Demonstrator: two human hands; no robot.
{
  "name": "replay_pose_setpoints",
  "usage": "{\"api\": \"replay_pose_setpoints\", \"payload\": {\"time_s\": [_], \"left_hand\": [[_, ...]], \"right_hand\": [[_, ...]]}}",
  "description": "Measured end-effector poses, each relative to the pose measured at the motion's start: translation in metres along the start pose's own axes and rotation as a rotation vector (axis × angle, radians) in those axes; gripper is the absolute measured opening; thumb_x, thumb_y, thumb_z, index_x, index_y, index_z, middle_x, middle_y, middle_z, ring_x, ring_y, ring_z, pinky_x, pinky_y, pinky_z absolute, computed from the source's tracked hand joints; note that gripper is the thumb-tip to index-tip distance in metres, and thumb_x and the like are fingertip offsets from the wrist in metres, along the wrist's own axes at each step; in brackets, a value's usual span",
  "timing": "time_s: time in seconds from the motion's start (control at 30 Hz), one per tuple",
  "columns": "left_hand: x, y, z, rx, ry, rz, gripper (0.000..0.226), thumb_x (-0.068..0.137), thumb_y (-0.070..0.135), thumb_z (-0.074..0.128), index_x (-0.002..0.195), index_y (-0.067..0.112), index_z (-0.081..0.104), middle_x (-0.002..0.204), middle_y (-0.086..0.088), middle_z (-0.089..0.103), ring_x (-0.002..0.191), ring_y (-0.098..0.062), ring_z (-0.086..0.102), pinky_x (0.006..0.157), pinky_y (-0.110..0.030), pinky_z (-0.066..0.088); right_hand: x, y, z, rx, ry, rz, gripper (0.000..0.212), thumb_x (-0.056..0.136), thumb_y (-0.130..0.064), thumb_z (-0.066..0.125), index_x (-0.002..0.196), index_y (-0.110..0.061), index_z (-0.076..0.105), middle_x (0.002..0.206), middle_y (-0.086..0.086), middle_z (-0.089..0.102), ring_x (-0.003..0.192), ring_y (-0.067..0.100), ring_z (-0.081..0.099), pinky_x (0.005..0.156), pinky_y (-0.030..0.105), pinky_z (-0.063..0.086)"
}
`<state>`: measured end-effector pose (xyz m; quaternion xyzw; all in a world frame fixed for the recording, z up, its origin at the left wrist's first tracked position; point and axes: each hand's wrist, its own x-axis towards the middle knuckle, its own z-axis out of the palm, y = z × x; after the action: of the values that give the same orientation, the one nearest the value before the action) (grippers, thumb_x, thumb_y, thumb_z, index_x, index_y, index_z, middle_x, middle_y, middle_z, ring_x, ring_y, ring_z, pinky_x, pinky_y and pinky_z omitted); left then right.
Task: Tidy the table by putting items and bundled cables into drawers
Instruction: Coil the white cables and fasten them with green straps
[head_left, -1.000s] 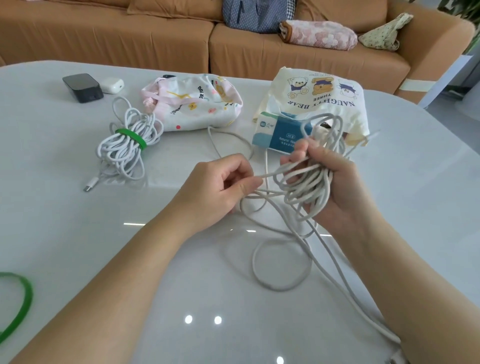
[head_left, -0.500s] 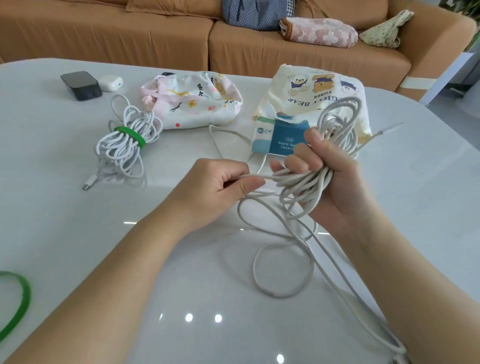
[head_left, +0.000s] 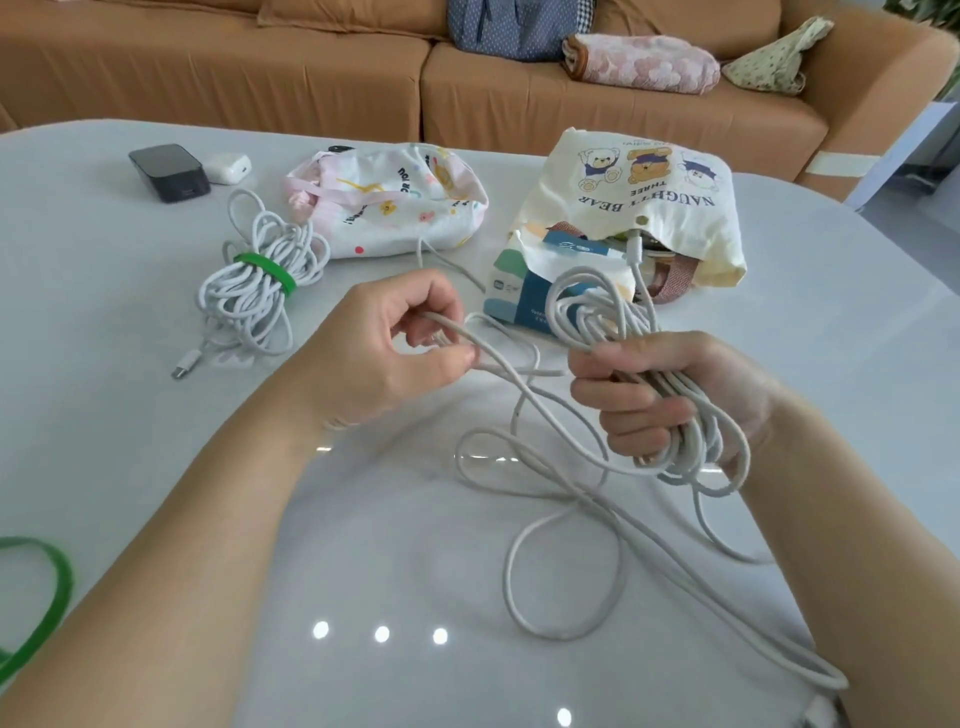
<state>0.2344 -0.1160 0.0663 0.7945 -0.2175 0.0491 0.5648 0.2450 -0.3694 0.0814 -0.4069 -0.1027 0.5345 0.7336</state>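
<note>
A long white cable (head_left: 563, 525) is in the middle of the tabletop (head_left: 104, 441). The right hand (head_left: 670, 395) has its fingers (head_left: 623, 410) curled tight round a bunch of its loops. The left hand (head_left: 384, 353) pinches one strand of it between thumb and fingers. The rest of the cable lies in loose loops on the tabletop at 6 o'clock from the hands, and it runs off toward 5 o'clock.

Just behind the held loops, at 12 o'clock, is a blue tissue pack (head_left: 519, 296), partly hidden by them. Behind the pack is a cream bag with bears (head_left: 639, 192). At 11 o'clock is a pink and white pouch (head_left: 395, 202). At 10 o'clock from the left hand lies a tied cable (head_left: 249, 306) with a green band (head_left: 265, 270) round its middle. Farther off at 10 o'clock sit a black box (head_left: 169, 171) and a small white case (head_left: 228, 167), touching or nearly so. A loose green strap (head_left: 47, 597) lies at 8 o'clock, at the edge of the view. An orange sofa (head_left: 311, 67) stands behind the tabletop.

Count: two hands, two cables, two cloth bags, two green ties, one tissue pack, one black box, one white case.
</note>
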Motion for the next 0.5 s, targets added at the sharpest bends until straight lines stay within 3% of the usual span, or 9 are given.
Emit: {"api": "replay_pose_setpoints", "payload": {"time_s": [0.1,0.2,0.3,0.4,0.5], "left_hand": [[0.002,0.001,-0.002,-0.159,-0.045,-0.031,0.008,0.07,0.038,0.068,0.073,0.032,0.064,0.069,0.001,0.045,0.068,-0.013,0.038,0.061,-0.02,0.034],[0.005,0.002,0.003,-0.172,0.038,-0.017,0.006,0.076,0.027,0.071,0.071,0.031,0.069,0.071,-0.009,0.057,0.069,-0.015,0.046,0.062,-0.017,0.039],[0.007,0.003,0.014,-0.129,0.108,-0.018,0.007,0.074,0.024,0.069,0.07,0.02,0.065,0.064,-0.021,0.05,0.063,-0.016,0.041,0.057,-0.018,0.036],[0.007,0.001,0.019,-0.113,0.156,-0.023,0.029,0.071,0.031,0.075,0.065,0.008,0.057,0.059,-0.009,0.035,0.057,-0.012,0.03,0.05,-0.017,0.027],[0.008,-0.001,0.019,-0.132,0.202,-0.042,0.028,0.068,0.034,0.076,0.061,0.016,0.056,0.054,0.004,0.033,0.052,-0.006,0.027,0.048,-0.015,0.025]], "right_hand": [[-0.001,0.003,-0.004,0.012,0.129,-0.091,0.02,0.076,-0.017,0.077,0.076,-0.01,0.058,0.087,0.005,0.066,0.035,0.001,0.044,0.044,0.02,0.045],[0.003,0.007,0.001,-0.015,0.169,-0.101,0.027,0.067,-0.019,0.084,0.077,-0.011,0.06,0.1,0.011,0.071,0.033,0.002,0.042,0.043,0.02,0.045],[0.01,0.013,0.006,-0.087,0.102,-0.05,0.023,0.075,-0.023,0.078,0.081,-0.009,0.061,0.086,0.009,0.072,0.034,0.0,0.043,0.043,0.019,0.045],[0.017,0.018,0.012,-0.123,0.017,-0.044,0.02,0.08,-0.027,0.073,0.076,-0.011,0.062,0.074,0.005,0.067,0.035,0.0,0.044,0.042,0.018,0.044],[0.019,0.018,0.013,-0.135,-0.005,-0.069,0.029,0.079,-0.029,0.075,0.077,-0.012,0.051,0.065,0.0,0.056,0.035,0.0,0.043,0.041,0.016,0.041]]}}
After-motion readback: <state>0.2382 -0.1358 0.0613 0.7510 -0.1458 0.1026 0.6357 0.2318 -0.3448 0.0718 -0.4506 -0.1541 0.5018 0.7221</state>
